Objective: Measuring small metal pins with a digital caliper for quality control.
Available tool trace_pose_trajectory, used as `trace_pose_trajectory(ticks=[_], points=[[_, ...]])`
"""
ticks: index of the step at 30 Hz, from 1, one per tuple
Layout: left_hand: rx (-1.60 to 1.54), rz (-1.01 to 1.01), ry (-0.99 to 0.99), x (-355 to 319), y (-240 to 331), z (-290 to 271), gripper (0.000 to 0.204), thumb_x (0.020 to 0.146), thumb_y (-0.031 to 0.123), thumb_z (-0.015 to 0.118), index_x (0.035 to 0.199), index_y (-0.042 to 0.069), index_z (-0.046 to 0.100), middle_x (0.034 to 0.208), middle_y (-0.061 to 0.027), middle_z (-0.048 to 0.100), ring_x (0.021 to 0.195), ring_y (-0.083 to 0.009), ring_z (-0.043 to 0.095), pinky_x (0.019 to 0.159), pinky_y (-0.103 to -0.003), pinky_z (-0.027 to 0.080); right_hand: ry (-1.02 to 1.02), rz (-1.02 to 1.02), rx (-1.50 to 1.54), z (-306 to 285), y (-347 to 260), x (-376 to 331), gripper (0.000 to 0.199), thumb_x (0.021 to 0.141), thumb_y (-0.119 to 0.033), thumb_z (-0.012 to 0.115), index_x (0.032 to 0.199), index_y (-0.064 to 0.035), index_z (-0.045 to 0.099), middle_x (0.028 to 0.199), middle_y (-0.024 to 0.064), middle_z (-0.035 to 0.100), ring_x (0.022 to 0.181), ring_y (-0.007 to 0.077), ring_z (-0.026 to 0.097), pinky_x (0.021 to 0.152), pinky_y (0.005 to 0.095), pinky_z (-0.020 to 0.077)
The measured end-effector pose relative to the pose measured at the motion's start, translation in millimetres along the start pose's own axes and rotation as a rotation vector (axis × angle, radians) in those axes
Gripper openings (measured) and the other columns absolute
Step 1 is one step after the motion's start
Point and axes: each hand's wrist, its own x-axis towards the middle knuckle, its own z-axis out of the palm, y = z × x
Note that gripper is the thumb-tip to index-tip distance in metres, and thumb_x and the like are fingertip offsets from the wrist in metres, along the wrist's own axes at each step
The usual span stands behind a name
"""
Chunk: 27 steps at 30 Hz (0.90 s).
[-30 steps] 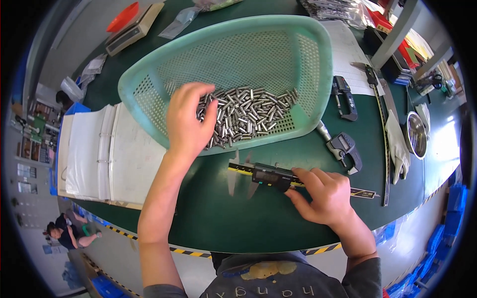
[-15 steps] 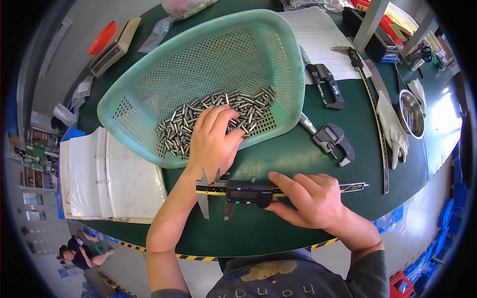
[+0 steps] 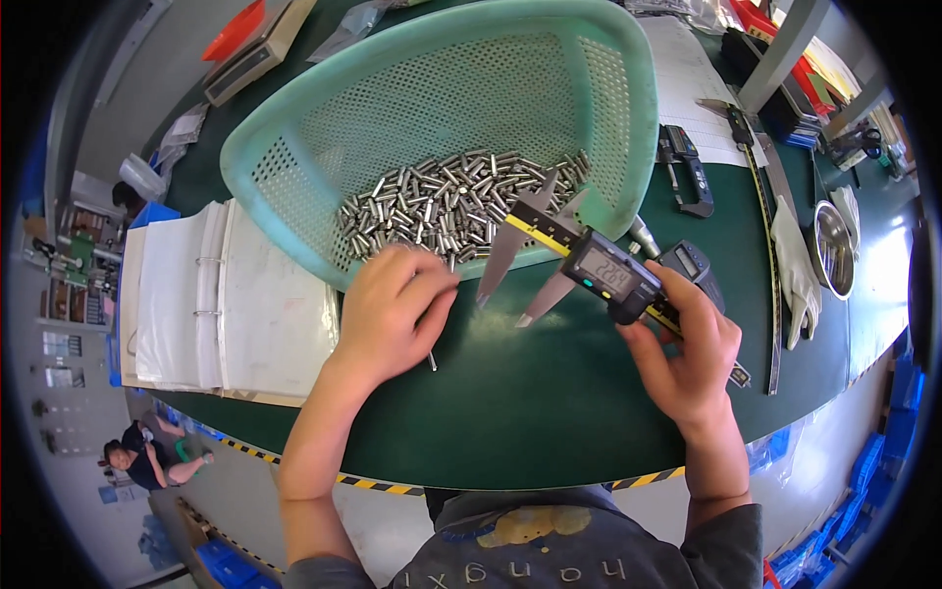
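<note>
My right hand [image 3: 695, 358] grips a digital caliper [image 3: 613, 275], lifted and tilted across the near right side of a green perforated plastic basket [image 3: 643, 128]. The caliper's jaws stand apart with nothing visible between them. A heap of small metal pins [image 3: 442, 206] fills the basket's near side. Just outside its near rim is my left hand [image 3: 397, 304], fingers curled and thumb closed in, slightly blurred; whatever it may hold is hidden. A single metal pin [image 3: 433, 361] shows on the green table, beside the left thumb.
An open ring binder [image 3: 275, 324] lies left of the basket. To the right are two digital micrometers [image 3: 695, 177], another caliper [image 3: 754, 187], white gloves [image 3: 797, 285] and a steel bowl [image 3: 846, 292]. A scale [image 3: 260, 59] stands far left. Someone sits [image 3: 152, 459] beyond the table.
My left hand has come out of the pin heap to the basket's near edge. My right hand has raised and turned the caliper, its jaws now wider apart. The whole view has shifted somewhat.
</note>
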Motion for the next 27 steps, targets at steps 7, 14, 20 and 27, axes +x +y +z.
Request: trace_pose_trajectory(ticks=[7,14,20,27], points=[[-0.051,-0.433,-0.126,-75.8,36.7,-22.8,0.026,0.066,0.015,0.074,0.089,0.006,0.065,0.079,-0.007,0.056,0.067,-0.0247,0.059,0.058,-0.033,0.048,-0.145,0.04,-0.071,8.4,1.8,-8.0,0.045,0.068,-0.016,0.078,0.107,-0.0034,0.06,0.079,0.0094,0.065,0.049,0.017,0.055,0.047,0.0259,0.0452],[-0.076,-0.449,0.009,-86.7,34.9,-11.5,0.014,0.074,0.006,0.068,0.085,0.005,0.061,0.081,-0.0057,0.056,0.065,-0.0223,0.059,0.056,-0.033,0.047,-0.281,0.113,-0.064,17.1,-6.8,-7.2,0.048,0.065,-0.015,0.077,0.108,-0.0018,0.06,0.08,0.0095,0.065,0.052,0.0147,0.057,0.049,0.0248,0.0465],[-0.418,-0.672,-0.047,-66.9,40.1,-20.4,0.008,0.085,0.003,0.059,0.088,0.002,0.051,0.079,-0.0079,0.055,0.06,-0.0176,0.055,0.055,-0.029,0.043,-0.263,-0.122,-0.01,19.1,-7.5,-7.7,0.039,0.063,-0.015,0.077,0.098,-0.0029,0.064,0.07,0.0079,0.062,0.049,0.0185,0.056,0.045,0.0264,0.0449],[-0.562,-0.423,0.117,-18.9,45.5,-5.3,0.008,0.083,-0.002,0.055,0.091,0.001,0.056,0.075,-0.0089,0.056,0.064,-0.0234,0.055,0.056,-0.032,0.042,-0.117,-0.148,0.01,13.7,2.2,-7.5,0.037,0.064,-0.014,0.077,0.096,-0.0013,0.063,0.067,0.0076,0.06,0.046,0.0177,0.052,0.043,0.0269,0.0409]])
